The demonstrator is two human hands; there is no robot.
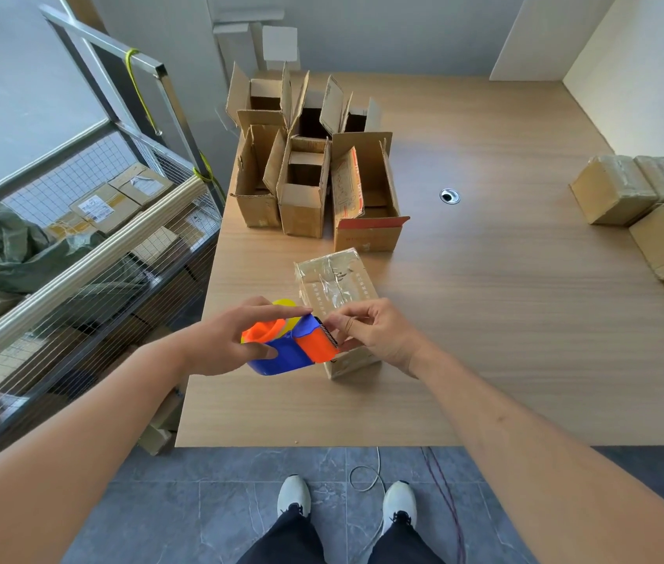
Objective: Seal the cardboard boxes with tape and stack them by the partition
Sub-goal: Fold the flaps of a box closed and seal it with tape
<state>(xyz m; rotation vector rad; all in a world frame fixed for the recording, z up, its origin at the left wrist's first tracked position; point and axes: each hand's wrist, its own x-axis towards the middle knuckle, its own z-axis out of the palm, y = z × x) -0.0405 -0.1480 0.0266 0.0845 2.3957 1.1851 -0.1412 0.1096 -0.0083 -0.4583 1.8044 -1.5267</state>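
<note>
A blue, orange and yellow tape dispenser (293, 347) is held above the table's near edge, gripped by my left hand (232, 341) around its body. My right hand (367, 329) pinches at the dispenser's toothed cutter end with thumb and fingertips. Just behind the dispenser lies a closed cardboard box (336, 284) with shiny clear tape over its top. Several open, untaped cardboard boxes (305, 189) stand with flaps up at the table's far left. Several sealed boxes (647, 213) sit in a group at the right edge, by the white partition wall (647, 75).
The wooden table (485, 319) has a round cable hole (449, 195) in its middle. A wire-mesh cart (78, 258) with parcels and a green cloth stands to the left. Cables (371, 474) lie on the tiled floor by my shoes.
</note>
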